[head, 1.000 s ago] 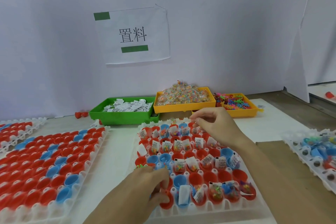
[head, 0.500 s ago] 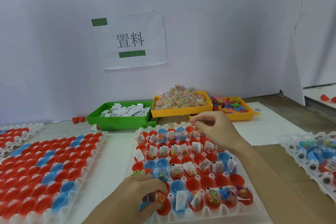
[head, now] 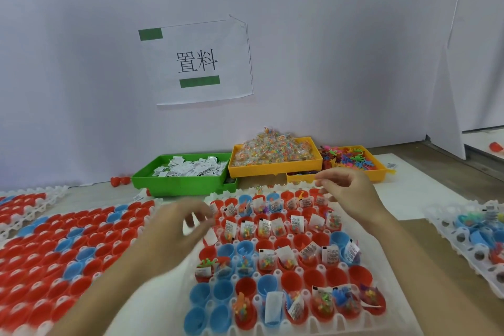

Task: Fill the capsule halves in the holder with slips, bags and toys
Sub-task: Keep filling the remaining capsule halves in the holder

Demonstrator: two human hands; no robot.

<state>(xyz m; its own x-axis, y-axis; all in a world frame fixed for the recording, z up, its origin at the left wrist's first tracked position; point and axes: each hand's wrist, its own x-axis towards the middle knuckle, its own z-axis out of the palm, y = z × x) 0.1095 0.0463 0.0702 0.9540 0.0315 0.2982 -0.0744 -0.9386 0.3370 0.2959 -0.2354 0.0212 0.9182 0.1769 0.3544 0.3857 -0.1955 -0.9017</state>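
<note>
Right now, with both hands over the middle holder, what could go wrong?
1. The left hand is blurred, moving low over the holder; it might knock slips that stick up out of the capsule halves.
2. The heaped bags overtop the yellow tray; a hurried grab could spill some.

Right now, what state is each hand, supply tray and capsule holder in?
Left hand: blurred, fingers loosely curled, apparently holding nothing.
Right hand: fingers curled over the holder's far rows; contents unclear.
White centre capsule holder: partly filled, several cups bare.
White left capsule holder: cups all bare.
Green plastic tray: holds paper slips.
Yellow plastic tray: heaped with bags.
</note>
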